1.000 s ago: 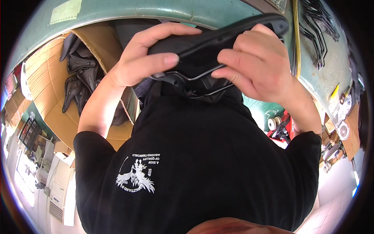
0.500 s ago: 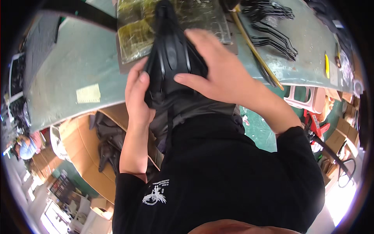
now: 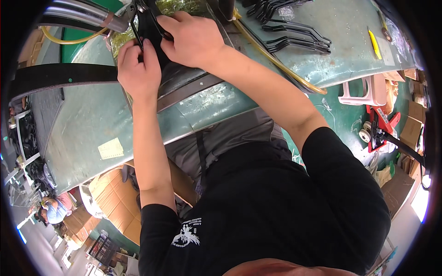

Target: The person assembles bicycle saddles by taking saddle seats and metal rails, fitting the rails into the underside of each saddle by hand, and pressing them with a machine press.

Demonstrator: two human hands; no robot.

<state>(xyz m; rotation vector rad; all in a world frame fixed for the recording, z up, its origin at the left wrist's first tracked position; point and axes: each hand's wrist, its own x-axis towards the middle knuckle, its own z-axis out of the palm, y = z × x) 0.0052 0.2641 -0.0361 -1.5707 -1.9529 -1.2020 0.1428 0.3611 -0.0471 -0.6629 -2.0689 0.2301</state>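
Observation:
At the far end of the bench, on a film-wrapped pad (image 3: 184, 7), lies a black bicycle saddle (image 3: 149, 28), mostly covered by my hands. Black bent rods run along it, like saddle rails (image 3: 134, 28). My left hand (image 3: 139, 69) is closed on the near-left rail, thumb and fingertips pinching it. From the right, my right hand (image 3: 195, 42) comes over with curled fingers gripping the other side of the rails. Its fingertips are partly hidden. A metal cylinder (image 3: 87, 14) of a machine ends just left of the saddle's far end.
Several loose black bent rods (image 3: 299, 34) lie on the green bench (image 3: 92, 124) to the right. A yellow hose (image 3: 281, 64) runs beside the pad. There is a yellow cutter (image 3: 374, 44) at the far right. An open cardboard box (image 3: 117, 195) stands below, left of my lap.
Both hands and the saddle have moved away from me, up and left onto the pad. My hands went from lying around the saddle to gripping its rails. The machine's cylinder has come into view.

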